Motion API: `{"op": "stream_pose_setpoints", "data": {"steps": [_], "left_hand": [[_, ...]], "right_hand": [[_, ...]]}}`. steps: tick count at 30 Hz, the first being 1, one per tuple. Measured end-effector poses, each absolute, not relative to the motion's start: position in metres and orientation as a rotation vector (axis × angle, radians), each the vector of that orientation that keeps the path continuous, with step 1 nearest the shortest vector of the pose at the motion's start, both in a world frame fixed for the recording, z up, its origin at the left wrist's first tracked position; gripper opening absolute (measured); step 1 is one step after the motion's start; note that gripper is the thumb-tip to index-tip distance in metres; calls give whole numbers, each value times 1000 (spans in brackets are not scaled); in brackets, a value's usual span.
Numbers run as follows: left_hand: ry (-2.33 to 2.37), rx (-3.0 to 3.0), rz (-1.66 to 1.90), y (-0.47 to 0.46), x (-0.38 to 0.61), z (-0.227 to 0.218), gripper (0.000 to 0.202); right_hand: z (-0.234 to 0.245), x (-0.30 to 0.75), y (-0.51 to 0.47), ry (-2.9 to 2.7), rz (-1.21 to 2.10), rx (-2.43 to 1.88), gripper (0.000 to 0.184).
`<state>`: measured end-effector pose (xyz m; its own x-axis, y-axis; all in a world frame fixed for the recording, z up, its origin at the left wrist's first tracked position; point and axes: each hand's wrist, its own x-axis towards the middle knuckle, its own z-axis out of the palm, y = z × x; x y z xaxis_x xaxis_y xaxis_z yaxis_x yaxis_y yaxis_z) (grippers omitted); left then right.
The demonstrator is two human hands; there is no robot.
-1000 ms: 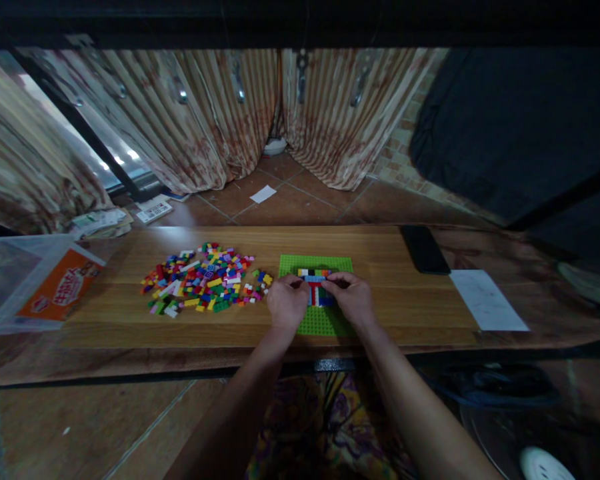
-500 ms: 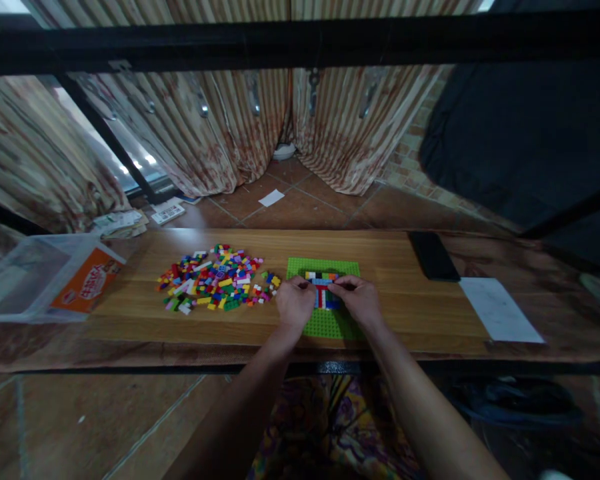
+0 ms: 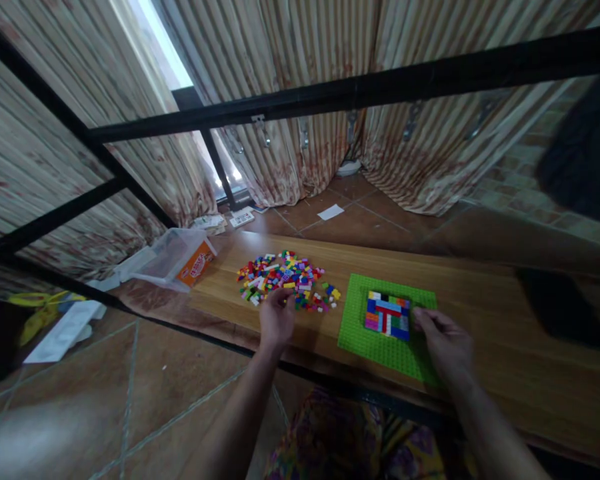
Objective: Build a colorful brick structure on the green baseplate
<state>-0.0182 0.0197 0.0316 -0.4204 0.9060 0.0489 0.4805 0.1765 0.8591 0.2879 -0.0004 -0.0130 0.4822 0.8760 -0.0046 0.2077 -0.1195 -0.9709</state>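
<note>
Grips: I cannot tell either. Left hand (image 3: 276, 319) curls over the loose bricks (image 3: 285, 275); right hand (image 3: 443, 339) lies on the green baseplate (image 3: 373, 347), touching the brick panel (image 3: 387, 315).

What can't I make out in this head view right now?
All in the head view:
- Left hand: its back hides whether the fingertips hold a brick from the brick pile.
- Right hand: covers the green baseplate at its near right part; grip unclear.
- Brick build: single bricks too small to count.
- Dark flat object: blurred and dim, identity unclear.
</note>
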Motion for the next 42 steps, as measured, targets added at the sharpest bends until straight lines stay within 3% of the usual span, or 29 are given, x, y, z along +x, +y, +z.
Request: {"op": "stream_pose_setpoints", "data": {"steps": [8, 14, 19, 24, 29, 35, 42], "left_hand": [[2504, 1294, 843, 91, -123, 54, 34], [2550, 1383, 346, 129, -129, 62, 34], [2544, 1360, 199, 135, -124, 59, 28], [2567, 1397, 275, 130, -122, 66, 29], [2528, 1509, 637, 96, -97, 83, 32], [1733, 1580, 1116, 25, -7, 51, 24], [1298, 1553, 1053, -5, 75, 19, 14]], "right_hand": [[-15, 285, -4, -1014, 685, -1633, 38], [-10, 280, -5, -1013, 626, -1641, 37], [-8, 279, -4, -1034, 648, -1614, 34], [-10, 279, -4, -1022, 650, -1608, 35], [-11, 277, -3, -1008, 657, -1536, 35], [-7, 275, -2, -996, 660, -1480, 36], [-6, 275, -4, -991, 669, -1378, 30]]}}
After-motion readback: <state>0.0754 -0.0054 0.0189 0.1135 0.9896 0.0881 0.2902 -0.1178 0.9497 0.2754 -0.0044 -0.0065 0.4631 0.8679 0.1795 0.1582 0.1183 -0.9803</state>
